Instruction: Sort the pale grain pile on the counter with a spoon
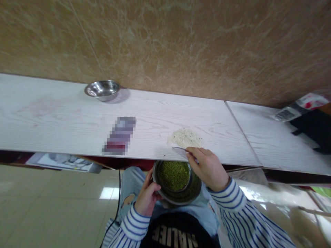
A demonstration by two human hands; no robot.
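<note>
My left hand (148, 196) grips the left rim of a metal bowl (195, 193), thumb on the edge. The bowl sits below the table's front edge, over my lap, with green mung beans (174, 175) in it. A thin, greyish, spoon-like tool (179, 149) is pinched in my right hand (208, 167); the fingers hide part of it. Its tip is at the near edge of a spread pile of white, rice-like grains (184, 137) with a few dark specks. My right wrist is above and to the right of the bowl.
An empty steel bowl (102, 90) stands near the wall at the back left. A pixelated oblong item (120, 136) lies left of the grains. At the right are a clear plastic packet (301, 106) and a black item (314, 129). A seam (243, 132) crosses the white tabletop (152, 117).
</note>
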